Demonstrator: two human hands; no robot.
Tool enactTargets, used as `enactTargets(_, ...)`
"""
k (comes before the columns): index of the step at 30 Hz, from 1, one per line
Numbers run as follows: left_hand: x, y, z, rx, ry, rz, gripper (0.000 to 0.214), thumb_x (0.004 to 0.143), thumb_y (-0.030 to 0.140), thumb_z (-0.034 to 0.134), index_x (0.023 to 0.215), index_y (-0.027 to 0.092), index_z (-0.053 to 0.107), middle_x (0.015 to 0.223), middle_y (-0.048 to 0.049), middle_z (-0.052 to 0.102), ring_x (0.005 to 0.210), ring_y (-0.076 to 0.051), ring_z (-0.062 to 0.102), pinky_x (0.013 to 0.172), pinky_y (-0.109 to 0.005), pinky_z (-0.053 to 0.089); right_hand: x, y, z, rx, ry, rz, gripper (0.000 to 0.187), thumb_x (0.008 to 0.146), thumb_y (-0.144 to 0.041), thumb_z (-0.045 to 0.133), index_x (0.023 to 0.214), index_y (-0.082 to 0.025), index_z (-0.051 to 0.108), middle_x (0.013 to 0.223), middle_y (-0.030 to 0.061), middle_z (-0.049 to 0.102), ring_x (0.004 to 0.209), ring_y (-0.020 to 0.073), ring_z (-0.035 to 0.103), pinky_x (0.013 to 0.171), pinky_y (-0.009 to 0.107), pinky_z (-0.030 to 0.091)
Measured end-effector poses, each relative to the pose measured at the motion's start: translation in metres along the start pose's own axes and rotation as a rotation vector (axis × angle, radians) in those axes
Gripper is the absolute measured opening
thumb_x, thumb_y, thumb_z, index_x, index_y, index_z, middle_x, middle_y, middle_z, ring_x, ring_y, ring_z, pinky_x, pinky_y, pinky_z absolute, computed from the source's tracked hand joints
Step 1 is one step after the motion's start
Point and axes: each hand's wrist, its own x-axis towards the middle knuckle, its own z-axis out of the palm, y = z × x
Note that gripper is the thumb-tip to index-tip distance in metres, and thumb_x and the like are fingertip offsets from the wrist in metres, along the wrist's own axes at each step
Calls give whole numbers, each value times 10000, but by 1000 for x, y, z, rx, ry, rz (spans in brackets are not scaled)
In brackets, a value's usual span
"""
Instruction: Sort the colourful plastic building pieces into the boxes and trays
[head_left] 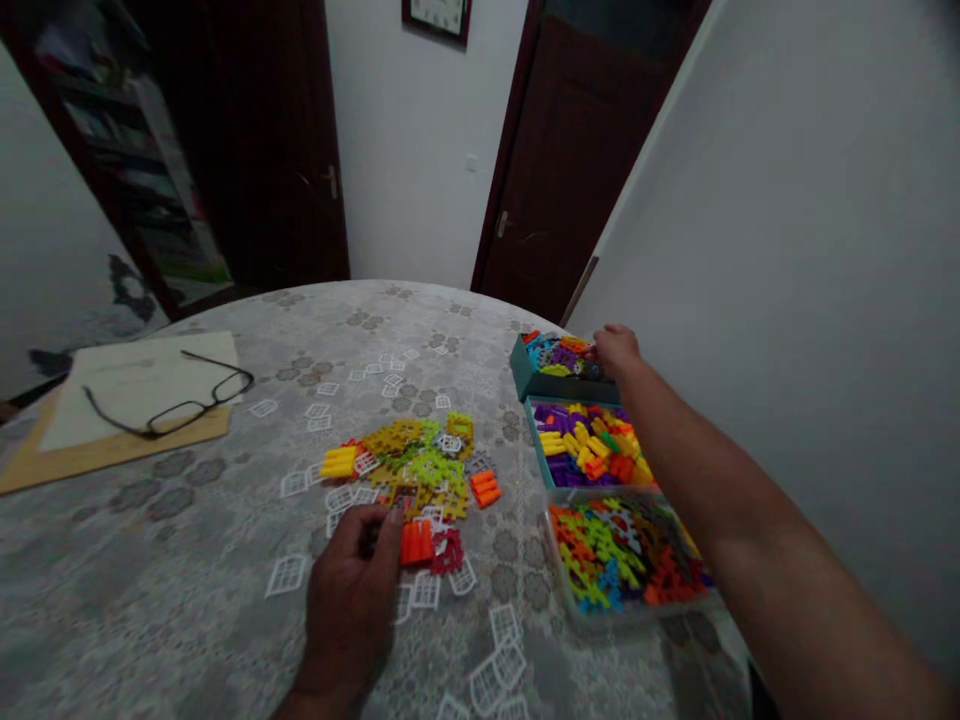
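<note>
On the tablecloth lies a flat build of interlocking plastic building pieces point(405, 450), mostly olive and lime green, with yellow, orange and dark red parts around its edge. My left hand point(349, 590) is at its near left edge, thumb and forefinger closed together beside an orange ribbed piece point(416, 543); whatever they pinch is hidden. My right hand point(616, 350) reaches over to the farthest box point(531, 378), which holds mixed coloured pieces. Its fingers are bent down at the pieces on that box's right side, and their tips are hard to see.
A middle tray point(541, 455) holds yellow, purple and orange pieces. Nearest stands a clear tray point(600, 622) of lime, orange and brown pieces. Many white window-shaped pieces point(287, 575) lie scattered about. Eyeglasses point(187, 408) rest on papers point(112, 385) at the left. A wall point(787, 250) borders the right side.
</note>
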Motion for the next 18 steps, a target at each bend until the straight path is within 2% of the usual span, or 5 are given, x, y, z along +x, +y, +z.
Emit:
enactTargets(2, -1, 2, 2, -48, 15, 2, 334, 925, 569, 666, 879, 241, 708, 792, -10, 751, 714, -219, 686, 688, -312, 530, -10, -5, -4, -15, 20, 9, 453, 982, -100, 668, 1434, -94, 631, 876, 35, 708, 668, 149, 675, 622, 268, 587)
enactTargets(6, -2, 1, 6, -110, 30, 46, 262, 943, 485, 666, 878, 232, 694, 783, 5, 718, 725, -191, 665, 708, -290, 522, -63, -12, -16, 13, -94, -138, 326, 938, -142, 664, 1259, -139, 723, 826, -1, 677, 571, 105, 610, 533, 214, 528)
enactTargets(11, -2, -4, 10, -143, 47, 82, 219, 982, 436, 648, 911, 232, 685, 806, 16, 709, 741, -176, 656, 733, -285, 517, -202, -9, -41, -256, -704, -413, 273, 979, -325, 711, 1215, -206, 780, 750, 5, 702, 635, 161, 669, 585, 250, 541)
enactTargets(14, 0, -8, 11, -190, 59, 71, 234, 1022, 443, 599, 947, 235, 675, 814, 18, 707, 739, -173, 656, 718, -283, 510, -286, 6, -37, -339, -905, -614, 252, 1044, -308, 629, 1247, -262, 772, 1035, 57, 792, 887, 205, 744, 825, 351, 616)
enactTargets(18, 4, -13, 13, -239, 64, 53, 275, 1052, 472, 539, 945, 241, 645, 769, 22, 689, 715, -175, 658, 688, -280, 508, -350, 39, -2, -349, -906, -763, 396, 1013, -213, 654, 1406, -254, 675, 1465, 125, 693, 1359, 270, 646, 1169, 479, 514)
